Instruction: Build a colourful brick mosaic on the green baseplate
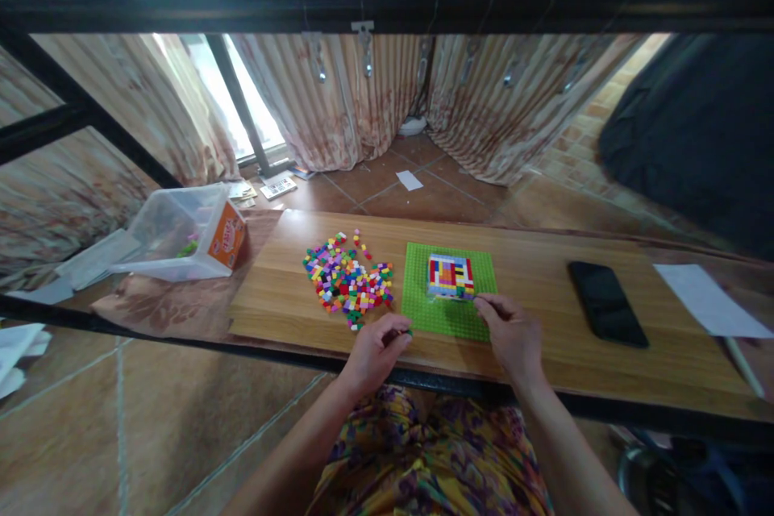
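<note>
My left hand (378, 351) is closed in a pinch just off the near left corner of the green baseplate (417, 314). A small dark green toy brick (410, 331) shows at its fingertips. On the baseplate stands a block of multicoloured toy bricks (451, 276), several layers high. My right hand (511, 330) is at the block's near right corner, thumb and forefinger pinched together. A small purple spot shows at those fingertips; whether it is a loose brick or part of the block I cannot tell. Left of the baseplate lies a pile of loose bricks (347, 278).
The wooden board (544, 322) bears a black phone (608, 302) on the right, with white paper (713, 298) beyond it. A clear plastic bin (175, 230) with an orange label stands at the left. A black metal bar (387, 10) crosses in front of the curtains.
</note>
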Demonstrator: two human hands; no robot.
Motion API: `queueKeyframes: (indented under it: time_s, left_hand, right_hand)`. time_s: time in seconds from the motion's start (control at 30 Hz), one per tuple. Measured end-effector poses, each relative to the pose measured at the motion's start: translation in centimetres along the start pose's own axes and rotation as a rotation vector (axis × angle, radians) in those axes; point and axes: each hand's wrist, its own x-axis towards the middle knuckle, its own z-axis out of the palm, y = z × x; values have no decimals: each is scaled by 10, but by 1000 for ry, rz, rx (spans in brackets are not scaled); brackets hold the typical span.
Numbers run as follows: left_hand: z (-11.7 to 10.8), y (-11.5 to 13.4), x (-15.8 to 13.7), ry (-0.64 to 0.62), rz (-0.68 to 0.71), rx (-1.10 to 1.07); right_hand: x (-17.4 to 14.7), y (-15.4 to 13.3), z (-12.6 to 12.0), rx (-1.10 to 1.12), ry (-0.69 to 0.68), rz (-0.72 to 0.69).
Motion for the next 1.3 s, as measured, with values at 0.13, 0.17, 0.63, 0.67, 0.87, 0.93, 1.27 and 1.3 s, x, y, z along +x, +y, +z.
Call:
queueKeyframes:
  time_s: [0.13,0.17,0.63,0.67,0.87,0.93,1.27,1.3]
  left_hand:
    - [0,1,0,-10,8,32]
    - [0,2,0,-8,10,35]
    - [2,1,0,-9,32,94]
    - [2,2,0,-10,35,101]
    - [2,1,0,-21,31,99]
    - [2,1,0,-26,30,101]
    - [2,4,0,-30,28,101]
    - [2,4,1,-33,31,105]
  right_hand:
    - [4,-3,2,-89,-24,-106]
    - [4,-3,3,-107,-29,-133]
    - [16,-6,5,-171,-61,-214]
    - [17,-5,5,-162,-63,-200]
    - [26,2,8,-12,-82,-1]
    - [30,4,10,76,-100,83]
    - [37,3,13,46,-159,117]
    - [37,5,13,28,-156,103]
